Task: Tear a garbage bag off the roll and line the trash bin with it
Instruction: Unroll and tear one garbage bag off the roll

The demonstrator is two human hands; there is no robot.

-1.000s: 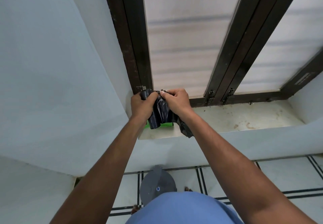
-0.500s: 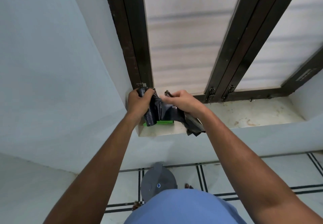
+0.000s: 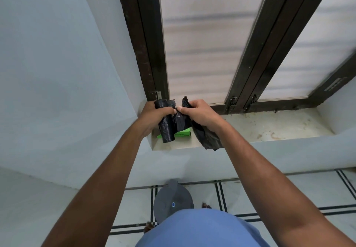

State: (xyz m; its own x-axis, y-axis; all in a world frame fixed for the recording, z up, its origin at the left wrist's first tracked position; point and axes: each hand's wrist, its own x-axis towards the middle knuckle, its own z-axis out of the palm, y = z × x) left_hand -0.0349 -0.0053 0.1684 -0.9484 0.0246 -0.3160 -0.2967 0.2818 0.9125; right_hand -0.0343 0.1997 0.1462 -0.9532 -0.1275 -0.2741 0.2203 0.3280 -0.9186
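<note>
My left hand (image 3: 154, 114) grips a black roll of garbage bags (image 3: 167, 131), held upright above the left end of the window sill. My right hand (image 3: 200, 113) pinches the loose black bag (image 3: 207, 138) at its top edge, right beside my left thumb. The bag's free end hangs down past the sill's front edge. A short torn flap sticks up on each side of a gap between my hands; lower down the plastic still joins roll and bag. The grey trash bin (image 3: 173, 200) with its lid on stands on the floor below, partly hidden by my blue shirt.
A green box (image 3: 183, 133) lies on the stained sill (image 3: 269, 127) behind the roll. A dark-framed window (image 3: 192, 44) rises above the sill. A pale wall closes in on the left. My bare toes (image 3: 206, 206) show on the tiled floor next to the bin.
My right hand, which had pulled the bag off to the right half a second ago, has come back beside my left hand. A gap now shows in the plastic's top edge.
</note>
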